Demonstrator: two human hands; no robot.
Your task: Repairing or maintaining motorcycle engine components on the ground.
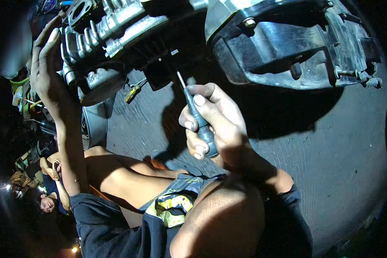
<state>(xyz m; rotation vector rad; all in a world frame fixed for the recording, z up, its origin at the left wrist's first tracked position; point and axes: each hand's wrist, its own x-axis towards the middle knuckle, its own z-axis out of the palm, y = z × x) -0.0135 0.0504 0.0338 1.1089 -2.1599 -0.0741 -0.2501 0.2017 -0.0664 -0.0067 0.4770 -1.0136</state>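
Observation:
My left hand (47,73) is raised along the left side of a finned metal engine (116,30), its fingers stretched up against it and open. My right hand (219,124) grips a dark tool with a knurled handle (195,109) and a thin metal shaft, which points up toward the engine's shadowed underside. To the right sits a large dark metal housing (279,51) with bolts sticking out. A yellow-handled screwdriver (133,93) lies on the floor below the engine, left of my right hand.
My bare legs (120,176) are bent on the grey floor (322,163). Assorted tools and items (28,96) are piled at the far left, behind my left arm. Another person (51,198) is at the lower left, hands raised together. A curved grey object (94,122) stands below the engine.

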